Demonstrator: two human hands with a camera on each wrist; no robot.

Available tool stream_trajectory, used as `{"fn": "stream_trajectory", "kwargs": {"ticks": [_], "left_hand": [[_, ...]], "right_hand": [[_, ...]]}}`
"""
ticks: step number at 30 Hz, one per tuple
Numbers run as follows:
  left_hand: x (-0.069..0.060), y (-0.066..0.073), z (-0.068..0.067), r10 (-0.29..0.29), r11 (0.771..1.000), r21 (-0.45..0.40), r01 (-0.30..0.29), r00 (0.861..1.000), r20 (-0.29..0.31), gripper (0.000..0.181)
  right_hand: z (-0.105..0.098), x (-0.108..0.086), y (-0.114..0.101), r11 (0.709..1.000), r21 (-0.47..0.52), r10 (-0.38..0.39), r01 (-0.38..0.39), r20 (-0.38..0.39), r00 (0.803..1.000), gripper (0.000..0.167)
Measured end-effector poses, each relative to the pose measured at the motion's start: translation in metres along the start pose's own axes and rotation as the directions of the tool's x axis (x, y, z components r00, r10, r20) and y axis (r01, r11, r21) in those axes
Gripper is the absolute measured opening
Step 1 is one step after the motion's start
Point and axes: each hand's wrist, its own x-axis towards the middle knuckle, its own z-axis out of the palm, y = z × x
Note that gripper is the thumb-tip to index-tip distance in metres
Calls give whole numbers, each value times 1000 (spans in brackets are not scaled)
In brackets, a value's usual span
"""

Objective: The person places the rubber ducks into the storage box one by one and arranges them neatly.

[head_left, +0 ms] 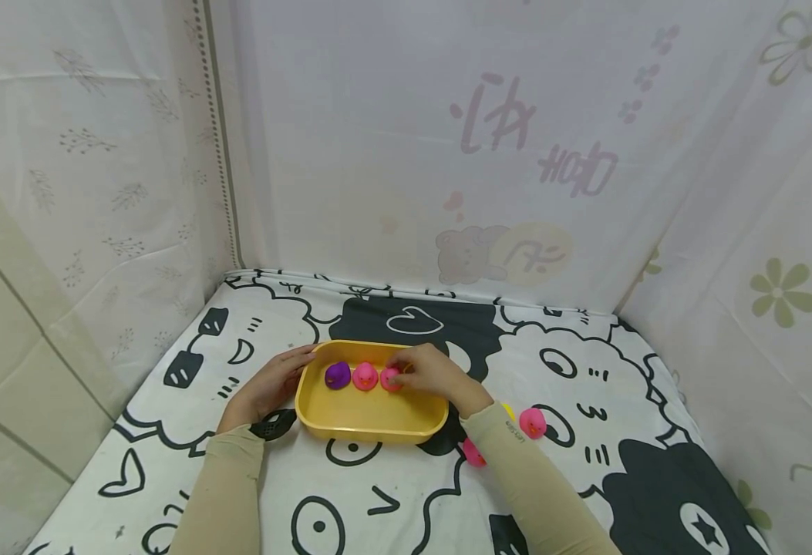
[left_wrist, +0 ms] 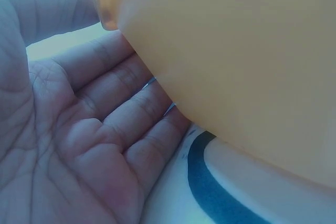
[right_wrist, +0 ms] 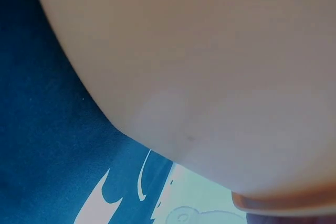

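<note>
Right hand (head_left: 440,375) pinching a round pink plastic-looking toy duck (head_left: 387,379) inside a shallow yellow rectangular plastic tray (head_left: 371,432).

The pinched duck ends a row running inward from the tray's left edge, nearer its far edge: a glossy purple toy duck (head_left: 338,375), then a matching pink toy duck (head_left: 365,377) just beside it. The left hand (head_left: 275,385) lies against the tray's left outer wall, its fingers nearly straight. Three places look filled, though the last duck is not yet released. Still outside, on the cloth-covered surface (head_left: 392,482) off the tray's near right corner, are an outlying pink duck (head_left: 533,423), a second pink piece (head_left: 474,453) and a yellow piece (head_left: 509,412), the latter two partly hidden by the right sleeve (head_left: 537,482); seemingly, these remain.
</note>
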Motion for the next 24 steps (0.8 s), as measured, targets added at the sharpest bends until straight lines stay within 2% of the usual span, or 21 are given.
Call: {"fn": "stream_trajectory", "kwargs": {"ticks": [18,24], "left_hand": [[-2,2,3,-1,1000,8,1,1000,-9,69],[-2,2,2,-4,1000,1,4,1000,-9,69]], "right_hand": [[0,-2,1,1000,15,-24,24,-24,999,19],[-4,-4,-3,1000,7,-8,8,-25,1000,20]]}}
